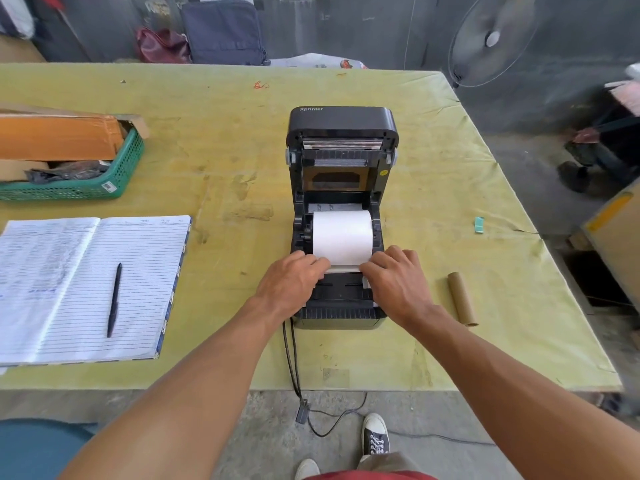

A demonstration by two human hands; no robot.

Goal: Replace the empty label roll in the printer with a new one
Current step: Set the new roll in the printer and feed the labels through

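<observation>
Two bare forearms reach in from the near edge of the bench (433, 188), which is covered in a worn yellow-green sheet. Left hand (289, 282) and right hand (398, 282) both rest on the front of the black printer (341, 216), which stands a little right of the middle of the bench with its lid (343, 124) tipped up and back. Inside the open bay sits a full white label roll (343, 235), held between the side guides. Each hand has its fingers curled down onto the loose end of the label paper (343, 269), pinching it at either side just in front of the roll. Right of the printer, apart from it and near the right edge, lies an empty brown cardboard core (462, 297). Toward the left edge an open lined notebook (86, 289) lies flat with a black pen (114, 299) on its right page. Behind it, by the far left edge, a green basket (104, 185) holds cardboard boxes. Two black cables (292, 358) run from the printer's front corner over the near edge to the floor.
</observation>
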